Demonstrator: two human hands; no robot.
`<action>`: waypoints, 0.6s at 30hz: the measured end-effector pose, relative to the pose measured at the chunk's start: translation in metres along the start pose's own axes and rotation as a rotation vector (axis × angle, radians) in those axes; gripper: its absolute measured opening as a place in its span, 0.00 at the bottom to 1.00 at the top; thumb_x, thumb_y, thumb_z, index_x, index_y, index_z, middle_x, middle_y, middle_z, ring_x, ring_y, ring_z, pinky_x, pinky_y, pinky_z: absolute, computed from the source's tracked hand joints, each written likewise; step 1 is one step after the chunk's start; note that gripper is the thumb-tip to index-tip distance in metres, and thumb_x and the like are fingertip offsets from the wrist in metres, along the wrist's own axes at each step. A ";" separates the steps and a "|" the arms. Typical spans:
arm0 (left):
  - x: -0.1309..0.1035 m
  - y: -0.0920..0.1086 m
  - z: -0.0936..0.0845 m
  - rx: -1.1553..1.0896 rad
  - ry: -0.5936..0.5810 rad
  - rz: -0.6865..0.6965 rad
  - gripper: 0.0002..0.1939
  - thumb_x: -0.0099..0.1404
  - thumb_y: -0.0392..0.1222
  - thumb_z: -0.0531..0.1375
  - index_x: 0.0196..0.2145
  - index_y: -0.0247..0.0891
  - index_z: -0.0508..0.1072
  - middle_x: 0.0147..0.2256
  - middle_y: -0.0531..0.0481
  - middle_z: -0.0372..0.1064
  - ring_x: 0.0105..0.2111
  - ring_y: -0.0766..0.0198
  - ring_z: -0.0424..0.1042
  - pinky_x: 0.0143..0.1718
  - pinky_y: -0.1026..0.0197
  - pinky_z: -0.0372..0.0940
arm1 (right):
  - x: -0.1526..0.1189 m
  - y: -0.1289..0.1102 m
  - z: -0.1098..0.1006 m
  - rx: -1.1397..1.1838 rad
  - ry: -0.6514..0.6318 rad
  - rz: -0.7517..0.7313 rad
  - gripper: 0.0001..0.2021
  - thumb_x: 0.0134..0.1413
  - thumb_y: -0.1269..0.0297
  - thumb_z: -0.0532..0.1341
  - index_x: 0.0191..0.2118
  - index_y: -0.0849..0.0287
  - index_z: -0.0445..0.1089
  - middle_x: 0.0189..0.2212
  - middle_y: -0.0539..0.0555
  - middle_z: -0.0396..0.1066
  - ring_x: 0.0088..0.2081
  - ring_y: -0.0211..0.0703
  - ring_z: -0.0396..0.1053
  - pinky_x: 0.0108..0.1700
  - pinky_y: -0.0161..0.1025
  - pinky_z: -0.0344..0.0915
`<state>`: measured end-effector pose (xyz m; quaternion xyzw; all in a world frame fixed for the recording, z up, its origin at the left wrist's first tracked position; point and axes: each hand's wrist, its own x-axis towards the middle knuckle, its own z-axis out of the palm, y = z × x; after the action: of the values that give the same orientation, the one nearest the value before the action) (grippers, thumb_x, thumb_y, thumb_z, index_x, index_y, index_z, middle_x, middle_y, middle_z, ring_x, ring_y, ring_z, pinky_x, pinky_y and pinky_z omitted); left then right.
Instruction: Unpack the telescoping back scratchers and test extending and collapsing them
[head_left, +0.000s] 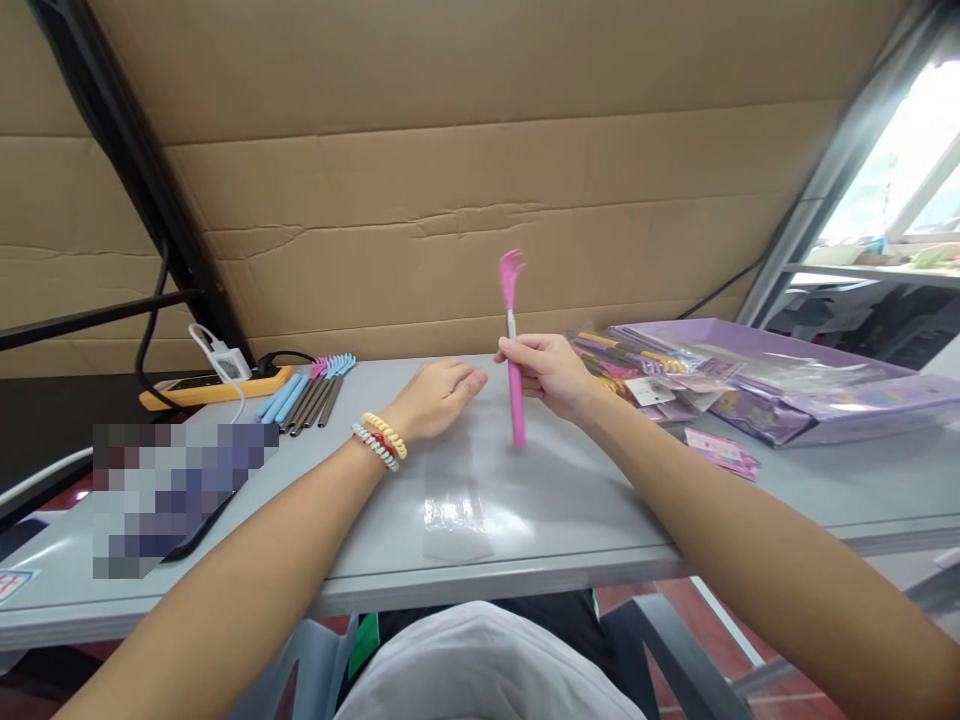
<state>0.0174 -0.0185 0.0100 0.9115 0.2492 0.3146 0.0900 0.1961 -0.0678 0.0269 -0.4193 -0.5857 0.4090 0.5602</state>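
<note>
My right hand (546, 372) pinches a pink back scratcher (517, 410) and holds it upright over the grey table, its claw-shaped head at the top and a short silver section below it. To the left, my left hand (439, 395) rests palm down near the table's far part, fingers extended and apart from the scratcher; nothing shows in it. A clear plastic sleeve (454, 500) lies flat on the table (585, 520) between my forearms, its upper end close to my left hand.
Several scratchers (311, 395) with pink and blue heads lie at the left, beside a yellow power strip (217, 388) and a blurred-out phone (180, 495). Packaged items (649, 370), a pink card (722, 453) and a purple box (832, 400) occupy the right. Cardboard (465, 180) stands behind.
</note>
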 end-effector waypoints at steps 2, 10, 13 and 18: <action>-0.001 0.005 0.000 -0.126 0.021 -0.008 0.21 0.67 0.53 0.45 0.33 0.40 0.72 0.31 0.49 0.70 0.33 0.61 0.68 0.36 0.60 0.61 | 0.000 0.000 0.000 0.089 -0.008 -0.003 0.15 0.40 0.54 0.67 0.25 0.61 0.66 0.12 0.42 0.52 0.14 0.27 0.47 0.16 0.30 0.42; 0.001 0.008 0.006 -0.069 0.171 -0.040 0.13 0.67 0.45 0.49 0.43 0.41 0.69 0.32 0.50 0.73 0.31 0.64 0.70 0.34 0.63 0.61 | 0.002 0.003 0.000 0.143 -0.180 0.057 0.19 0.46 0.47 0.62 0.32 0.62 0.69 0.18 0.51 0.68 0.17 0.35 0.63 0.17 0.32 0.54; 0.002 0.006 0.003 0.008 0.202 -0.004 0.15 0.68 0.44 0.47 0.43 0.41 0.70 0.34 0.48 0.72 0.33 0.63 0.70 0.37 0.63 0.61 | 0.004 -0.002 -0.005 0.183 -0.031 0.012 0.20 0.46 0.46 0.62 0.30 0.61 0.69 0.14 0.47 0.61 0.15 0.31 0.57 0.17 0.31 0.52; 0.002 0.008 -0.007 0.111 0.078 -0.036 0.18 0.68 0.51 0.45 0.45 0.43 0.69 0.33 0.51 0.71 0.32 0.62 0.69 0.32 0.62 0.59 | 0.007 -0.005 -0.013 0.021 0.136 -0.139 0.21 0.45 0.44 0.62 0.28 0.60 0.67 0.16 0.47 0.62 0.15 0.31 0.56 0.18 0.33 0.51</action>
<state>0.0172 -0.0244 0.0190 0.8975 0.2861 0.3339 0.0353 0.2090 -0.0630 0.0345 -0.3986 -0.5695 0.3461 0.6301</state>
